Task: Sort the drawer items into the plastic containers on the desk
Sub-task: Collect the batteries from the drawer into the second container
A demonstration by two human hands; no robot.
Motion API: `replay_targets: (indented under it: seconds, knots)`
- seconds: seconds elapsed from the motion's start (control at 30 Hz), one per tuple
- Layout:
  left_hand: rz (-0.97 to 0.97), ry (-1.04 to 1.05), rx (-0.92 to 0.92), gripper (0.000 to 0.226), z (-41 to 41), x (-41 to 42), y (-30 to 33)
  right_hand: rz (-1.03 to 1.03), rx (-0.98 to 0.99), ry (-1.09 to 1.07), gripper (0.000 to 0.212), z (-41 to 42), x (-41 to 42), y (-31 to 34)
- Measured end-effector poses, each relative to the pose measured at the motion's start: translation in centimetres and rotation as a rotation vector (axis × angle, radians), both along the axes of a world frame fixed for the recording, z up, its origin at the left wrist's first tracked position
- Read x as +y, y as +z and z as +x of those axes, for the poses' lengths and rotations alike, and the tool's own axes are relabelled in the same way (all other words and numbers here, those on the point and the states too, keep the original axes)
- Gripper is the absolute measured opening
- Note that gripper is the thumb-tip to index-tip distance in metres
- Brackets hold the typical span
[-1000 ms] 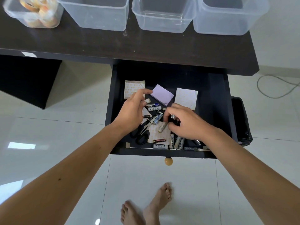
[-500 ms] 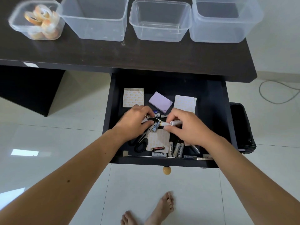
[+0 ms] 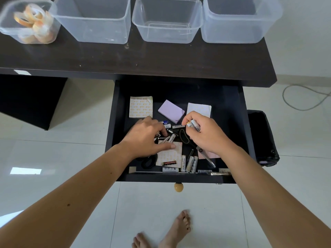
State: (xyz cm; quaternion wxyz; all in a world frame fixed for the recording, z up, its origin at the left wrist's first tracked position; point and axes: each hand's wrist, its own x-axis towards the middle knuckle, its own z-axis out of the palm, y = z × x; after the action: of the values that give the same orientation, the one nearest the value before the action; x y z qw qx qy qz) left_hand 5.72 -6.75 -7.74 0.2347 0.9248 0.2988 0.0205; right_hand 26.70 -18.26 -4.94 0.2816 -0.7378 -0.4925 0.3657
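The open black drawer (image 3: 231, 97) holds loose batteries (image 3: 189, 162), note pads, scissors (image 3: 148, 161) and a rubber band (image 3: 184, 136). My right hand (image 3: 207, 135) grips white batteries (image 3: 194, 125) above the drawer's middle. My left hand (image 3: 146, 138) reaches down among batteries beside a black-handled scissors, fingers curled on small items I cannot make out; a battery (image 3: 171, 138) lies at its fingertips. Three empty clear containers (image 3: 168, 20) and one with tape rolls (image 3: 28, 22) stand on the dark desk (image 3: 143, 59).
A purple note pad (image 3: 171, 113) and two patterned paper pads (image 3: 141, 106) lie at the drawer's back. A second scissors (image 3: 206, 156) lies at the front right. A black bin (image 3: 263, 138) stands right of the drawer; a cable (image 3: 304, 97) lies on the floor. My bare feet (image 3: 172, 231) are below.
My right hand has lifted with white batteries in its grip and shifted back. My left hand has moved forward and down among the items near the scissors.
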Motion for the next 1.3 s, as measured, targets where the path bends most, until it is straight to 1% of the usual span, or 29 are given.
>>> replay_targets:
  seconds: [0.07,0.23,0.37,0.57,0.73,0.83,0.97,1.03,1.13,1.3]
  knots:
    - [0.042,-0.026,0.025,0.062,0.1,-0.1,-0.2,-0.01,-0.018,0.001,0.02,0.0,0.1,-0.3]
    - [0.076,-0.067,-0.077,0.037,0.4,-0.6,-0.3,-0.027,-0.05,0.015,0.019,-0.1,0.3,-0.7]
    - [0.015,0.017,-0.115,0.02,0.2,-0.4,-0.3,0.016,-0.07,0.021,0.013,-0.1,0.4,-0.6]
    - [-0.099,0.105,-0.12,0.016,0.2,-0.2,-0.4,0.038,-0.13,0.015,0.015,-0.4,1.0,-0.8]
    - [-0.26,0.275,-0.262,0.003,0.3,0.0,0.2,0.002,-0.192,0.115,0.011,-0.5,1.9,-0.9]
    - [-0.248,0.255,-0.246,0.006,0.2,0.2,0.2,0.005,-0.231,0.142,0.015,-0.9,2.8,-1.0]
    - [-0.209,0.136,-0.119,0.032,0.0,0.2,0.0,-0.008,-0.237,0.093,0.009,-0.9,3.0,-1.8]
    - [-0.185,0.106,-0.098,0.038,0.0,0.2,-0.1,-0.025,-0.238,0.091,0.012,-0.8,2.8,-2.0]
    - [-0.139,0.093,-0.082,0.036,0.0,0.2,-0.3,-0.036,-0.256,0.158,0.019,-0.9,2.5,-1.9]
    - [-0.082,0.1,-0.049,0.037,0.4,-0.1,-0.5,-0.048,-0.248,0.185,0.018,-1.2,2.5,-2.0]
